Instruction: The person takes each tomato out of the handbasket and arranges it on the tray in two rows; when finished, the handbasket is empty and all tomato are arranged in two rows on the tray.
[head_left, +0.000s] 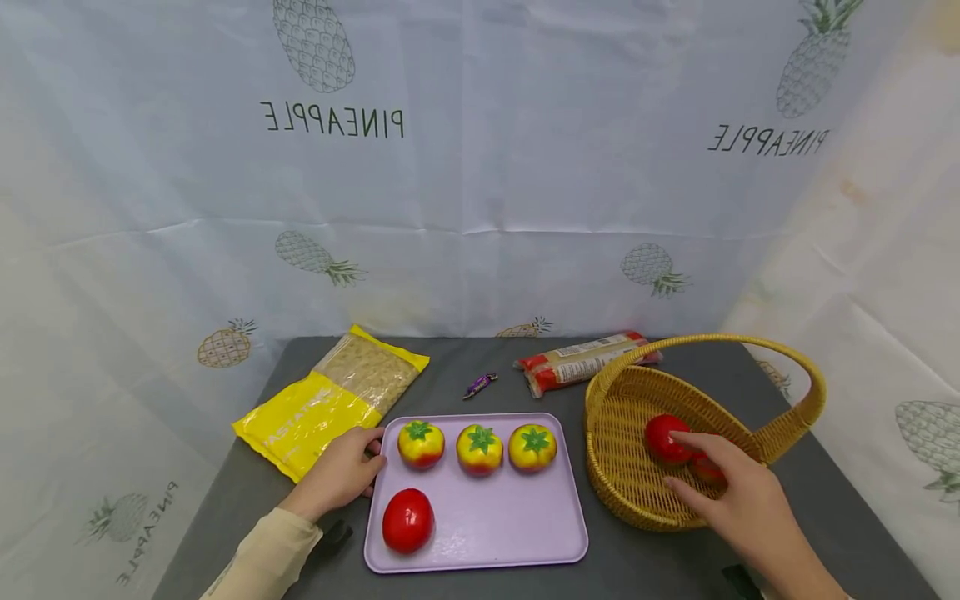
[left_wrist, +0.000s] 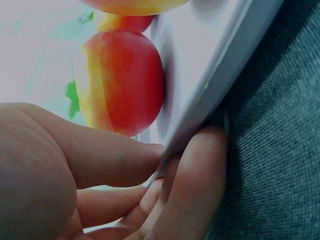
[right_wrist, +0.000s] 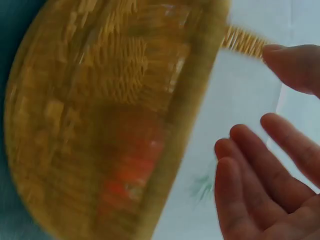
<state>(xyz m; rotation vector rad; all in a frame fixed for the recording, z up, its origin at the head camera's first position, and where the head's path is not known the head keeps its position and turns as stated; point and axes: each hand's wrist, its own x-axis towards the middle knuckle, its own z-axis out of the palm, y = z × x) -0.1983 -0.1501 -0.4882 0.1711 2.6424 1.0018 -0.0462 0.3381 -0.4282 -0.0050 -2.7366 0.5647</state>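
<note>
A lilac tray [head_left: 495,525] holds three yellow-red fruits with green tops [head_left: 479,448] in a row and one red tomato [head_left: 408,520] at its front left. My left hand [head_left: 341,471] grips the tray's left edge near the far corner. In the left wrist view the thumb and fingers [left_wrist: 200,165] pinch the tray rim [left_wrist: 220,85] beside a yellow-red fruit [left_wrist: 120,82]. My right hand [head_left: 738,500] reaches into the wicker basket [head_left: 622,492], fingertips at a red tomato [head_left: 663,437]; a second red one lies partly hidden under the fingers. The right wrist view shows the fingers [right_wrist: 270,190] spread and holding nothing.
On the grey table behind the tray lie a yellow packet [head_left: 330,400], a small purple sweet [head_left: 480,384] and a red-and-tan packet [head_left: 585,360]. The basket's tall handle [head_left: 795,375] arches over its right side. A pineapple-print cloth hangs behind and to the sides.
</note>
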